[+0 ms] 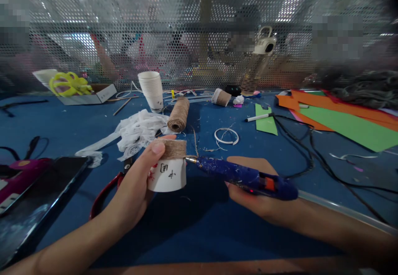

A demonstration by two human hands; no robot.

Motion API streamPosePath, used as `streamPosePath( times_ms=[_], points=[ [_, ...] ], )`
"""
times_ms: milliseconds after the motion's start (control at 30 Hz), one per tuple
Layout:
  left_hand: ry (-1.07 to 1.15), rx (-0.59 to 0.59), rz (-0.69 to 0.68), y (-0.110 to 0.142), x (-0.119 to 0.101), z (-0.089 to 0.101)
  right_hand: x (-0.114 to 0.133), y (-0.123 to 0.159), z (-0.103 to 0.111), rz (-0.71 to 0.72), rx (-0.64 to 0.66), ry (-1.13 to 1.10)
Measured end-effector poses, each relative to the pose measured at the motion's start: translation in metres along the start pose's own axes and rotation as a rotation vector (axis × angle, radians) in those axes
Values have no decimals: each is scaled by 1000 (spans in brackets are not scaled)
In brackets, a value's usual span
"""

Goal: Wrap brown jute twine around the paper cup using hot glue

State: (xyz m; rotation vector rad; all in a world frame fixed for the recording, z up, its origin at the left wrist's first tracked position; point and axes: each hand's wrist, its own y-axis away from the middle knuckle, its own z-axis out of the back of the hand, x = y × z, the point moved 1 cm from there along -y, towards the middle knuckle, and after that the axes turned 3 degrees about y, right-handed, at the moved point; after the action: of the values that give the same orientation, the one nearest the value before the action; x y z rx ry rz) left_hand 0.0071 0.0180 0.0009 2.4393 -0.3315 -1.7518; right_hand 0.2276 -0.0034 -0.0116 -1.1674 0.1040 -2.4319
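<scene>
My left hand is closed round a white paper cup whose upper part is wrapped in brown twine. Black and red marks show on its bare white side. In my right hand is a blue hot glue gun with an orange switch and a clear glue stick in its rear. The metal nozzle points left and meets the cup's side at the lower edge of the wrapping, by a loose twine strand. Just beyond the cup lies a twine roll. Red-handled scissors are partly hidden behind my left forearm.
White lace, a cup stack and a white ring lie beyond my hands. A black cable runs along the right, near coloured paper. A phone is at left; a bottle stands by the perforated screen.
</scene>
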Motion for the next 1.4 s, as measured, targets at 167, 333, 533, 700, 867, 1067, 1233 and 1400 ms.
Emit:
streamPosePath(
  times_ms=[167,333,533,700,867,1067,1233,1400],
  points=[
    [5,-16,-12,-3,0,0,0,0,1,1,-2,-24],
    [22,33,-75,-6,1,2,6,1,6,58,-13,-10],
    [-77,29,57,0,6,3,-3,-2,0,-78,-123,-252],
    [-124,78,109,2,11,-2,-11,-8,-7,-109,-163,-407],
    [-175,82,112,6,8,-7,-7,-11,-12,-173,-126,-477],
    [-196,74,84,6,8,-7,-7,-13,-15,-210,-63,-480],
    [-200,67,77,3,11,-2,-7,-14,-9,-150,-62,-467],
    [-207,59,96,2,11,-2,-6,-13,-7,-177,-33,-461]
  ],
)
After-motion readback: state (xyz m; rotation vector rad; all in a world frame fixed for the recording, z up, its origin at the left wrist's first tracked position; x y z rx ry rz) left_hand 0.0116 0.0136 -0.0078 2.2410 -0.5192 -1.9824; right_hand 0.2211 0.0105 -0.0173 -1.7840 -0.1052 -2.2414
